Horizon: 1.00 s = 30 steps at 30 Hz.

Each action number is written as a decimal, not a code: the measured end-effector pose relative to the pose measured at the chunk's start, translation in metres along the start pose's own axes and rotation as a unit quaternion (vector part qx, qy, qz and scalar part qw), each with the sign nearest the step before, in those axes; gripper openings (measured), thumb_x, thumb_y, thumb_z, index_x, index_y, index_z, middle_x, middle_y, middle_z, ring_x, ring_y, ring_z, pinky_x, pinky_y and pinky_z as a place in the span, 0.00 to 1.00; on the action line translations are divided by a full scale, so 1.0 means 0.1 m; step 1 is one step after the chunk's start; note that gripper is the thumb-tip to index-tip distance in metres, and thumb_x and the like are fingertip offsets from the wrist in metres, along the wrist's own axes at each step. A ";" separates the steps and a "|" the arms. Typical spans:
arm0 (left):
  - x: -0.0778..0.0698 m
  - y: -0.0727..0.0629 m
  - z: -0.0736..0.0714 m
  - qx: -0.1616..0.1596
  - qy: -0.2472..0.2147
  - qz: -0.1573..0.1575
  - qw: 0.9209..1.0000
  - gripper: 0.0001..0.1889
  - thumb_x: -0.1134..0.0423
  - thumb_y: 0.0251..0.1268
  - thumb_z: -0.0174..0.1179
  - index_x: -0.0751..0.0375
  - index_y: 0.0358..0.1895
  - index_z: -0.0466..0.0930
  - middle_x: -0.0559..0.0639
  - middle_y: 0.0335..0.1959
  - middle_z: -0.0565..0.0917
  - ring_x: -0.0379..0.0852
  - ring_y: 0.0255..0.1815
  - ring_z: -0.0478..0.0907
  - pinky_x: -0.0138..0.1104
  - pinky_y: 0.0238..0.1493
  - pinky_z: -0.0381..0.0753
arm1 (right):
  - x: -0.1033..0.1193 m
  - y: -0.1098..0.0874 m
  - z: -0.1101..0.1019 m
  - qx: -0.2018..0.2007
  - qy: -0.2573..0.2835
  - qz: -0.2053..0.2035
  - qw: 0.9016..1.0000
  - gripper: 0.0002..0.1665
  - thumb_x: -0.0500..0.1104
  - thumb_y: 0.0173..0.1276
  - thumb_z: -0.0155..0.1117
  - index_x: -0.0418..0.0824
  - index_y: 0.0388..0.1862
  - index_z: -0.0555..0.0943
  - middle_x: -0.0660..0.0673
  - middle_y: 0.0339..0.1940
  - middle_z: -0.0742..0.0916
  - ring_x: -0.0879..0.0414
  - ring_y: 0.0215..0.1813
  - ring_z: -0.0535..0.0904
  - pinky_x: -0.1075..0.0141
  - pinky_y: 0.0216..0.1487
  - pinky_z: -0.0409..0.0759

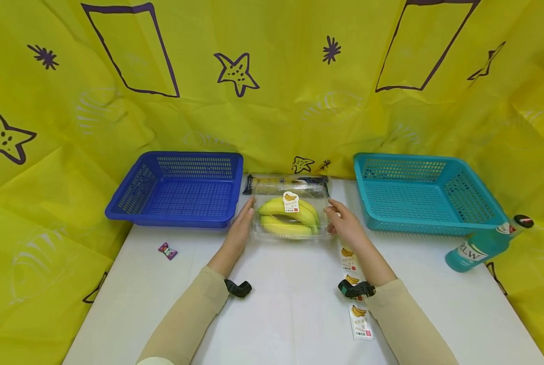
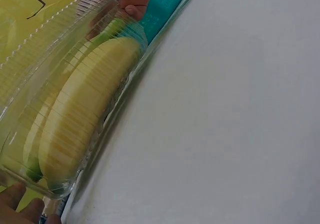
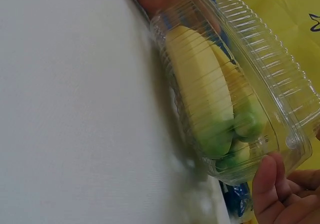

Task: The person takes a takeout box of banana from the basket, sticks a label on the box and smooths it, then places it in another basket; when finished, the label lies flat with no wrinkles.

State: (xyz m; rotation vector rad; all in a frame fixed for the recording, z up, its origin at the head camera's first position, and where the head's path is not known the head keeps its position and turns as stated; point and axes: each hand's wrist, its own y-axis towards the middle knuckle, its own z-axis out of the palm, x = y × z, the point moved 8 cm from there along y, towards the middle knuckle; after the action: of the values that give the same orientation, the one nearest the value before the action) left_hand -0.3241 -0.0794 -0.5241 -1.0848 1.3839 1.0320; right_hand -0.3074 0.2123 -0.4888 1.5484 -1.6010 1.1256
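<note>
Between both hands is a clear plastic box (image 1: pixel 272 234) with a closed lid, holding several yellow bananas (image 1: pixel 286 226) with green ends. A white label with a banana picture (image 1: pixel 292 203) sits on the lid. My left hand (image 1: pixel 241 223) grips the box's left end, its fingertips (image 2: pixel 12 196) against the edge in the left wrist view. At the other end, my right hand (image 1: pixel 346 223) pinches a corner, the thumb (image 3: pixel 265 181) plain in the right wrist view. Beneath the right forearm lies a strip of similar labels (image 1: pixel 360 324), partly hidden.
A blue basket (image 1: pixel 181 218) stands at back left, a teal basket (image 1: pixel 429 223) at back right. Behind the box lies a long dark-and-yellow package (image 1: pixel 286 180). A small purple wrapped candy (image 1: pixel 167 251) lies left; a teal bottle (image 1: pixel 486 246) stands near the right table edge.
</note>
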 end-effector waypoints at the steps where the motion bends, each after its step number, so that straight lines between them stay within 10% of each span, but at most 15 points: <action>1: -0.02 0.00 0.01 -0.003 0.003 -0.001 1.000 0.32 0.38 0.78 0.37 0.41 0.80 0.49 0.42 0.81 0.52 0.47 0.83 0.42 0.48 0.82 0.41 | 0.02 -0.01 -0.02 -0.002 -0.002 -0.003 1.000 0.38 0.58 0.79 0.47 0.44 0.80 0.55 0.34 0.67 0.73 0.58 0.31 0.80 0.67 0.38 0.83; 20: -0.68 0.03 0.29 -0.020 0.031 0.039 0.999 0.29 0.42 0.79 0.36 0.40 0.79 0.52 0.44 0.80 0.53 0.52 0.82 0.47 0.56 0.79 0.48 | 0.41 -0.26 -0.59 -0.030 -0.043 -0.054 0.997 0.39 0.65 0.77 0.45 0.49 0.80 0.57 0.35 0.70 0.71 0.53 0.34 0.80 0.57 0.43 0.82; 30: -0.92 0.25 0.65 -0.024 0.051 0.034 0.998 0.28 0.41 0.78 0.38 0.37 0.78 0.54 0.50 0.73 0.59 0.52 0.71 0.63 0.54 0.71 0.65 | 0.48 -0.34 -0.98 -0.038 -0.045 -0.032 0.998 0.42 0.64 0.76 0.47 0.55 0.82 0.48 0.35 0.79 0.60 0.30 0.74 0.59 0.35 0.61 0.69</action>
State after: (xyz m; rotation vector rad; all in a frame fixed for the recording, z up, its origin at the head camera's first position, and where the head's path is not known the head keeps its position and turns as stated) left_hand -0.3310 -0.0039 -0.4367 -1.1452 1.4931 1.0776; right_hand -0.2903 0.2809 -0.3986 1.6087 -1.6217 0.9624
